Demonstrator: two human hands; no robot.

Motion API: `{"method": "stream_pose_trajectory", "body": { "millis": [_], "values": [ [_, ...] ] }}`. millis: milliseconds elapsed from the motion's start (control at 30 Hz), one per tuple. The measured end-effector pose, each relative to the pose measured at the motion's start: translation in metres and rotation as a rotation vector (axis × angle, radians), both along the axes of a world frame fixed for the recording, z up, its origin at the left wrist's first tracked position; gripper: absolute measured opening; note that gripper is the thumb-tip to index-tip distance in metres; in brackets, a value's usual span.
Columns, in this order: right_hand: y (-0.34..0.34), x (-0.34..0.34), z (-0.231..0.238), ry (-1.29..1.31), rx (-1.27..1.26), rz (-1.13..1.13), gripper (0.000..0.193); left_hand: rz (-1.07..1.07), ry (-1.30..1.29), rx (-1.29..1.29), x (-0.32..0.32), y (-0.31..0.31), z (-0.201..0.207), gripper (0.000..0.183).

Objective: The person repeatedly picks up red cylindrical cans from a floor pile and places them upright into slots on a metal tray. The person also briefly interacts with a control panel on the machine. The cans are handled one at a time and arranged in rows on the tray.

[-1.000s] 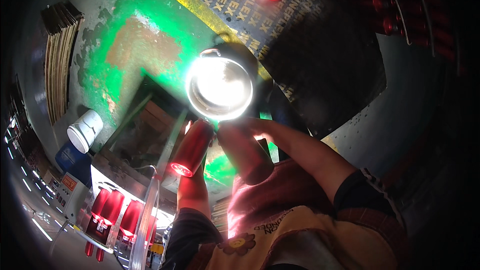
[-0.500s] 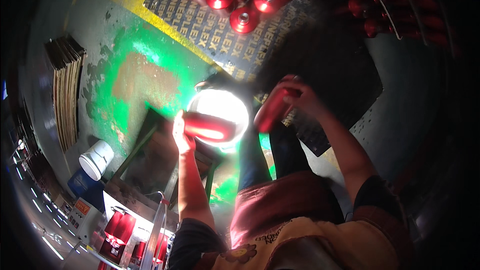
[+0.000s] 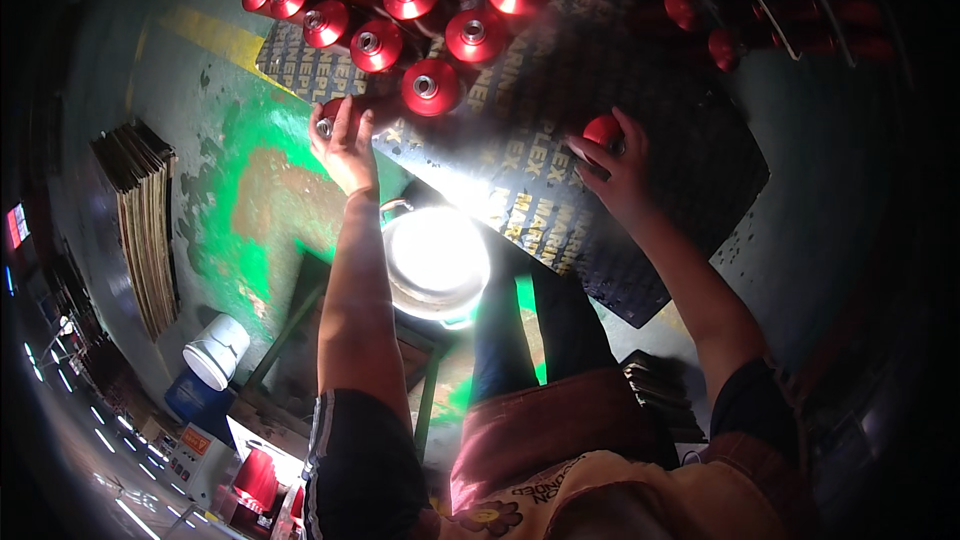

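Observation:
At the left edge of the printed board, the fingers of my left hand [image 3: 350, 155] curl round the top of a red metal bottle [image 3: 327, 124], whose threaded neck shows beside them. Farther right, over the board, my right hand [image 3: 622, 178] grips another red metal bottle [image 3: 602, 130] near its rounded top; my fingers hide part of it. Both bottles appear upright. A similar red bottle [image 3: 431, 87] stands between my hands and a little beyond them, at the near corner of a standing group.
The dark printed board [image 3: 520, 170] bears several red bottles at its far side. A glaring round lamp [image 3: 437, 260] is close by my legs. Stacked sheets [image 3: 145, 230], a white bucket [image 3: 216, 351] and a control box [image 3: 200, 460] are on the left.
Both hands have moved away from my body to the board with their bottles. The bottles were tilted over by the lamp and my legs; now their tops face up.

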State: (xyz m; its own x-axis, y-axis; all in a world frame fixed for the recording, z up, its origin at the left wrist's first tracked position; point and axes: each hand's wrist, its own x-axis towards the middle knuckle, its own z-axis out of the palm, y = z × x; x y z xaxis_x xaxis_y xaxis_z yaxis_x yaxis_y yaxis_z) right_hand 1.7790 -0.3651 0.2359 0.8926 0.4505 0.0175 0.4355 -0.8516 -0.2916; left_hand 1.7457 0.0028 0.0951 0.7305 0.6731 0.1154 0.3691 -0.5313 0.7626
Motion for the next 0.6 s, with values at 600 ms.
{"method": "stream_pose_trajectory", "body": {
  "millis": [600],
  "values": [
    [0.160, 0.133, -0.084, 0.053, 0.155, 0.250, 0.048, -0.362, -0.237, -0.024, 0.035, -0.082, 0.021, 0.038]
  ]
}}
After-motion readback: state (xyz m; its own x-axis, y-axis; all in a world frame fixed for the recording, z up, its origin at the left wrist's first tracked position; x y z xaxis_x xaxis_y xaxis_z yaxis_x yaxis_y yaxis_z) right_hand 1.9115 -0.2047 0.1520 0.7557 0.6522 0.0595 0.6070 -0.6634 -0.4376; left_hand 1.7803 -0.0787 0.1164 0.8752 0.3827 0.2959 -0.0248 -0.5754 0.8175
